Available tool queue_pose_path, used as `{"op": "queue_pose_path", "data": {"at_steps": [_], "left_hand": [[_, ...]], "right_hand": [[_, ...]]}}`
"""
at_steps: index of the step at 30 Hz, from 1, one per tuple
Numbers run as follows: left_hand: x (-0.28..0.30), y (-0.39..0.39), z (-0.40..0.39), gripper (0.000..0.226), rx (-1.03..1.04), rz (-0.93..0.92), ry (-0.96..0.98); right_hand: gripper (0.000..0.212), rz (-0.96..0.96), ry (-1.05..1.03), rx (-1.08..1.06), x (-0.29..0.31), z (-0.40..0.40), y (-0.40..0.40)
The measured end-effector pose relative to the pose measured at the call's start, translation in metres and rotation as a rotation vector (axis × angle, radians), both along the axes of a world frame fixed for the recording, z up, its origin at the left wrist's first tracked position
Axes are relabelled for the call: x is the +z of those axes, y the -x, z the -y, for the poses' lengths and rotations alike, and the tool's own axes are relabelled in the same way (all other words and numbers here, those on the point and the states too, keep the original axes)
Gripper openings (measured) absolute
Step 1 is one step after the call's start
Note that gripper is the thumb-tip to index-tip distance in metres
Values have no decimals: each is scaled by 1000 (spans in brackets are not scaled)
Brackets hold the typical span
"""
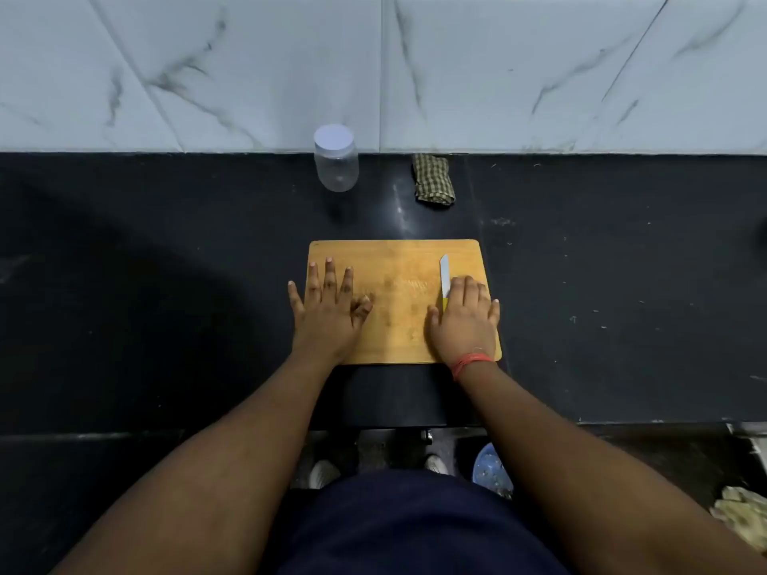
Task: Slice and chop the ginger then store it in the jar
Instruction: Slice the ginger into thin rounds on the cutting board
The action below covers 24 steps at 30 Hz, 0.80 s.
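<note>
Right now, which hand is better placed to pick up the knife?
Right. The right hand already lies flat over the knife handle on the board. The left hand rests flat at the board's opposite side.

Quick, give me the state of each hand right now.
Left hand: open, flat on the cutting board, holding nothing.
Right hand: open, resting over the knife handle.

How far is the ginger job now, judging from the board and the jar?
Nothing looks done: the jar stands closed and looks empty at the wall. In hand: the left hand lies flat on the cutting board, and the right hand rests on the knife. I cannot make out any ginger. Slicing, chopping and storing remain.
</note>
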<state>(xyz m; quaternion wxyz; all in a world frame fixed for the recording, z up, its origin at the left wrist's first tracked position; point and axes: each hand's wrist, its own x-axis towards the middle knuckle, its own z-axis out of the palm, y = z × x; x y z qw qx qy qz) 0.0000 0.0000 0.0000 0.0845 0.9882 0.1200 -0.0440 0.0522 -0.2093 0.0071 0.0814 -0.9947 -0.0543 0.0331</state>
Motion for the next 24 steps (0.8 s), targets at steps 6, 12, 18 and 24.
{"op": "queue_pose_path", "data": {"at_steps": [6, 12, 18, 24], "left_hand": [[-3, 4, -17, 84, 39, -22, -4], [-8, 5, -31, 79, 31, -50, 19], [-3, 3, -40, 75, -99, -22, 44], [4, -8, -44, 68, -280, 59, 173]], "right_hand": [[34, 87, 106, -33, 1, -5, 2], [30, 47, 13, 4, -3, -22, -6], [33, -100, -210, 39, 5, -37, -9], [27, -175, -343, 15, 17, -42, -13]]}}
